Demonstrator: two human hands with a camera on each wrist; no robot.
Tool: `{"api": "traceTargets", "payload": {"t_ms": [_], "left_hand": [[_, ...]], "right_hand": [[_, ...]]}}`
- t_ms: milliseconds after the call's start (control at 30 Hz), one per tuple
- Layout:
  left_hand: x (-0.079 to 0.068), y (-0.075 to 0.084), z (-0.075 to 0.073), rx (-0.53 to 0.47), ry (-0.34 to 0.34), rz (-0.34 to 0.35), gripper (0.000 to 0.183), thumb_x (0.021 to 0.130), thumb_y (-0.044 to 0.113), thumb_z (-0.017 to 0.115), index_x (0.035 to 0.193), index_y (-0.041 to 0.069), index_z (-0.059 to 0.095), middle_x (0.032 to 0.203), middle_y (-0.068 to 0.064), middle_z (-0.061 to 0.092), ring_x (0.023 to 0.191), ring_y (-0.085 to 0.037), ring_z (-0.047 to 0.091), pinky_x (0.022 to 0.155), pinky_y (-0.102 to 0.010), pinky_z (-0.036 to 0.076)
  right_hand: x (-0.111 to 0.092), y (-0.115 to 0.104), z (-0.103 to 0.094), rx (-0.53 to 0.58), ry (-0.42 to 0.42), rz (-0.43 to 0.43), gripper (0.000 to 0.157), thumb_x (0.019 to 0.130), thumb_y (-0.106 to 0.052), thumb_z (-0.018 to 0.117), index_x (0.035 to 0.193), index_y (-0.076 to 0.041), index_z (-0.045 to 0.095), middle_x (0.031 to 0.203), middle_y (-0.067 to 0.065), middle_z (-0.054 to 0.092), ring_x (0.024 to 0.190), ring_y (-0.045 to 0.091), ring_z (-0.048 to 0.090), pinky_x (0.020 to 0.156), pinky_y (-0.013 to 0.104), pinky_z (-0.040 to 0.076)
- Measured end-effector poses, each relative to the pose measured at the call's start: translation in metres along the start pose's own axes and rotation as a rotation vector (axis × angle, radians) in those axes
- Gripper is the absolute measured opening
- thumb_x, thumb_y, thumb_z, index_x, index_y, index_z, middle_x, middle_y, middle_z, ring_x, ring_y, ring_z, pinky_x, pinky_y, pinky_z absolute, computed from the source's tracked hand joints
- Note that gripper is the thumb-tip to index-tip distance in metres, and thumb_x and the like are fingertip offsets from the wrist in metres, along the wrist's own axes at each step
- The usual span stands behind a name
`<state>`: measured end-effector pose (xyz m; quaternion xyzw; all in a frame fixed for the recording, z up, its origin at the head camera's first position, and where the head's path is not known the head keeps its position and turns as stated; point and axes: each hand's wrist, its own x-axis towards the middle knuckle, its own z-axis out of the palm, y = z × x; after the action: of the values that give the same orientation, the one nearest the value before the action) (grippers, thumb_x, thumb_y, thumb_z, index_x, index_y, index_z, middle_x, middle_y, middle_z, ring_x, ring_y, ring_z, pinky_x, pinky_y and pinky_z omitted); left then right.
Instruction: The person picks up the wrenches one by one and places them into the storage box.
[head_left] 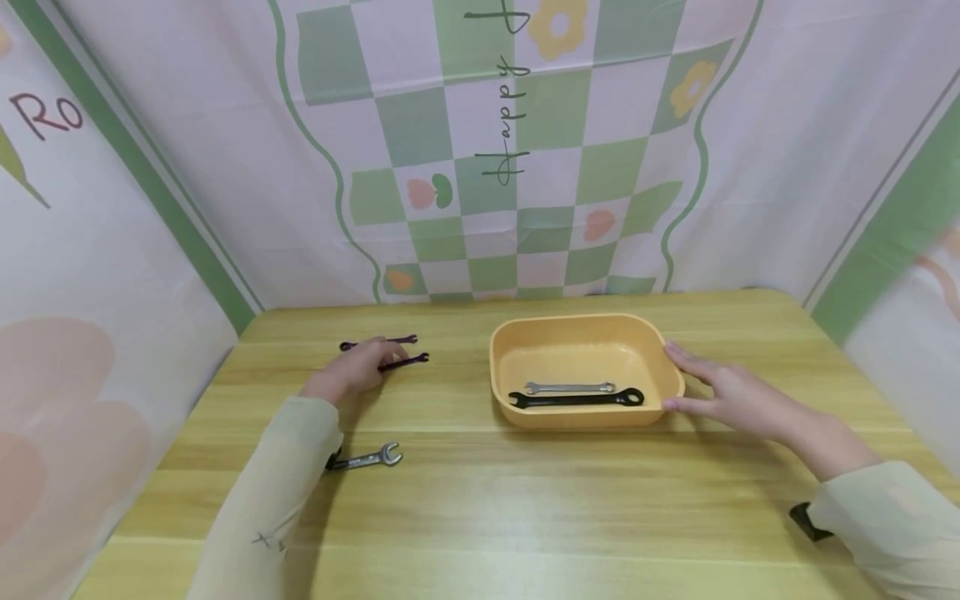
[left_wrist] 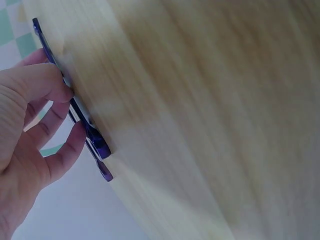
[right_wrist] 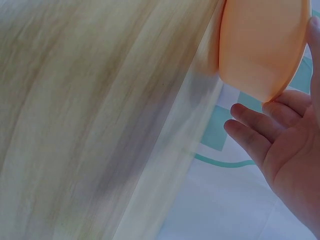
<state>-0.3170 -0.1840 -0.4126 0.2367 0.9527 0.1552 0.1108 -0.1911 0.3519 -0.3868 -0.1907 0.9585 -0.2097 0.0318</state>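
Note:
My left hand is at the table's far left, its thumb and fingertips pinching a thin purple wrench. Just behind it lies a second purple wrench, partly covered by the hand. On the right, my right hand touches the end of a yellow-orange plastic bin with spread, mostly straight fingers. Two of its fingers extend free of the bin in the right wrist view. Inside the bin, a small silver wrench lies behind a longer black wrench.
A silver open-ended wrench lies on the wooden table beside my left forearm, its other end hidden by the sleeve. Patterned cloth hangs behind the table's far edge and along both sides.

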Motion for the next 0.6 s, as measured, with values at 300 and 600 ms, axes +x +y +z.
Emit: {"api": "traceTargets", "payload": {"t_ms": [300,600], "left_hand": [[-0.0013,0.0018,-0.0022,-0.032,-0.028,-0.012,0.054,0.087,-0.019,0.056,0.132,0.010,0.067,0.112,-0.013,0.066,0.111,-0.032,0.061,0.102,-0.051,0.048],[-0.0018,0.0033,-0.0029,-0.034,-0.034,-0.017,0.054,0.086,-0.019,0.056,0.131,0.009,0.068,0.115,-0.014,0.066,0.113,-0.032,0.061,0.102,-0.050,0.048]], "right_hand": [[-0.0012,-0.0011,-0.0016,0.017,0.002,-0.006,0.091,0.096,-0.043,0.071,0.160,0.002,0.024,0.158,0.032,0.028,0.134,0.061,0.035,0.106,0.072,0.030],[-0.0008,-0.0007,-0.0020,0.014,-0.001,0.000,0.092,0.096,-0.045,0.070,0.160,0.002,0.024,0.158,0.031,0.027,0.134,0.061,0.035,0.107,0.072,0.029]]}}
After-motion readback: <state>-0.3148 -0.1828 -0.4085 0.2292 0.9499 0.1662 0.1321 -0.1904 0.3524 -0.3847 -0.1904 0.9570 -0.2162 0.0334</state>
